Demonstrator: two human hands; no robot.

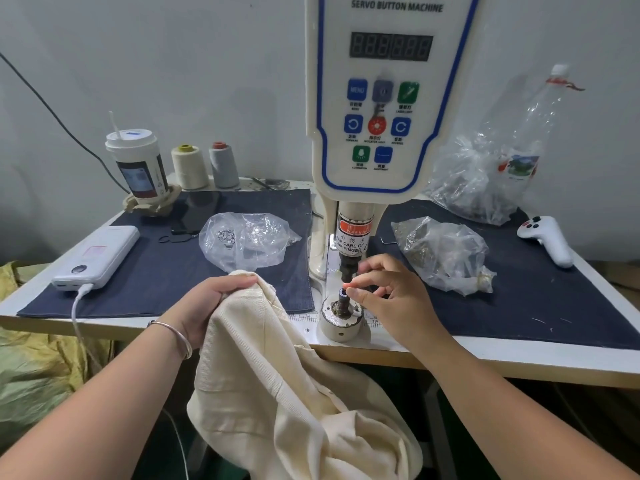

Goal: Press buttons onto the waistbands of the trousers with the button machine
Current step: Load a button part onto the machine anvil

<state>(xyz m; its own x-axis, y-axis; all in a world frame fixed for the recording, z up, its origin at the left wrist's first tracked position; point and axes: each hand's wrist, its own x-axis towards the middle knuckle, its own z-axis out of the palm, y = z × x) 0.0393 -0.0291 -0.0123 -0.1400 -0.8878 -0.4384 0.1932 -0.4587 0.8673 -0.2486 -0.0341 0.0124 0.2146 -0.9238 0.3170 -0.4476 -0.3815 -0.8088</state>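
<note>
Trousers point(277, 393) in left hand point(204, 306), seemingly bunched

My left hand point(211, 299) grips matt, ribbed cream cloth trousers point(277, 393). Glossy white plastic fronts the button machine point(388, 98). At two o'clock lies a crinkled clear plastic bag point(443, 254).

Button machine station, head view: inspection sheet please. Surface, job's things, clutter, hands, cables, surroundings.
Surface: white table with dark denim cloth laid on both sides of the machine.
Job's things: button machine upright at centre, display dark; cream trousers hanging off the front edge; two clear bags of small parts.
Clutter: lidded cup, two thread cones, phone, power bank, white controller, plastic bottle.
Hands: left hand grips the trousers; right hand pinches a small part at the lower die.
Cables: white cable plugged into the power bank; black cable on the wall.
Surroundings: plain wall; yellowish sack at left.
</note>
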